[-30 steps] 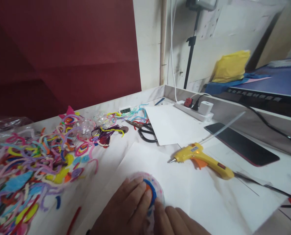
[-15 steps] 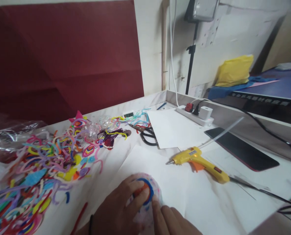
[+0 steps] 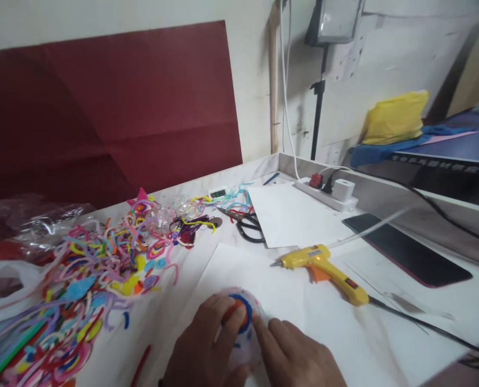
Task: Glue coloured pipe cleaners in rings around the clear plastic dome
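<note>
My left hand point(image 3: 201, 349) and my right hand point(image 3: 294, 357) press together on a small round pale ball point(image 3: 243, 322) at the near edge of the table. The ball carries a coiled blue and orange pipe-cleaner ring point(image 3: 241, 309) on top. My left fingers curl over the ball and the ring, and my right fingertips pinch at the ring's right side. The ball rests on a white paper sheet point(image 3: 259, 279). A yellow glue gun point(image 3: 324, 266) lies just right of my hands, nozzle pointing left.
A big heap of coloured pipe cleaners point(image 3: 86, 279) covers the left of the table. Black scissors point(image 3: 247, 226), another white sheet point(image 3: 291, 215), a power strip point(image 3: 328, 193) and a dark phone point(image 3: 408, 250) lie behind. The glue gun's cord point(image 3: 425, 328) runs right.
The camera view tilted up and shifted a little. My left fingers curled tighter over the ring on the ball, and my right fingertips moved onto its right edge.
</note>
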`<state>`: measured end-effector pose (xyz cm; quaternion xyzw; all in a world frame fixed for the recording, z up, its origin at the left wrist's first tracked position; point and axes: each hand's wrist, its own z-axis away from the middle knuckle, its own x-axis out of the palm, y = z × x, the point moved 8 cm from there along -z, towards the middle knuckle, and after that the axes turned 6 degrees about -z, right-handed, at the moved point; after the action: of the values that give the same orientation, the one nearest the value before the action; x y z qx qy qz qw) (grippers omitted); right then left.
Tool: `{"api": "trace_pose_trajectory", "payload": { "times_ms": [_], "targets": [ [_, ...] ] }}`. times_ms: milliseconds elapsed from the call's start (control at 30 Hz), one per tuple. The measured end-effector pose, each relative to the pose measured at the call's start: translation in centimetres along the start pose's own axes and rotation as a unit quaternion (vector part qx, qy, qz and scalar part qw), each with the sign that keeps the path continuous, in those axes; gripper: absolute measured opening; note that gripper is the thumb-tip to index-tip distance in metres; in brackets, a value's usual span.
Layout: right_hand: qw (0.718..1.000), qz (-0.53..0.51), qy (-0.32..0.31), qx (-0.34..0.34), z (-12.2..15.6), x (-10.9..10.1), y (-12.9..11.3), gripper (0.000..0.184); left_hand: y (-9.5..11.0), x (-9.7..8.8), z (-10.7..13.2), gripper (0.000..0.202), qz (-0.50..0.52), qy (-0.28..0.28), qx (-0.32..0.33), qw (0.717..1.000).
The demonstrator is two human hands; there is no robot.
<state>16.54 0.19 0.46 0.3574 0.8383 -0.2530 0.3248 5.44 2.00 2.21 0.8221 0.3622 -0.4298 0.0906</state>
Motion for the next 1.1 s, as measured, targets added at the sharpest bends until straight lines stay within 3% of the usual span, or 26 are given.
{"api": "trace_pose_trajectory", "payload": {
  "times_ms": [200,433,667,933,1100],
  "targets": [
    [0.999,-0.027,-0.023,0.008,-0.2,-0.6,1.3,0.048,1.3,-0.6,-1.3,0.038,-0.077,-0.006,0.006,0.997],
    [0.999,-0.033,-0.024,-0.010,0.6,-0.3,1.3,0.034,1.0,0.0,0.3,0.033,-0.046,-0.014,0.063,0.997],
    [0.998,-0.055,-0.021,0.008,0.7,0.2,1.4,0.034,0.2,1.7,2.4,0.041,-0.017,0.003,0.037,0.999],
    [0.996,-0.061,-0.059,-0.017,-1.0,0.9,1.7,0.046,0.4,0.6,2.0,0.037,-0.103,0.033,0.030,0.994],
    [0.990,-0.097,-0.093,-0.033,-1.8,0.9,1.8,0.040,0.1,0.8,1.7,0.036,-0.108,0.011,-0.004,0.994]
  ]
}}
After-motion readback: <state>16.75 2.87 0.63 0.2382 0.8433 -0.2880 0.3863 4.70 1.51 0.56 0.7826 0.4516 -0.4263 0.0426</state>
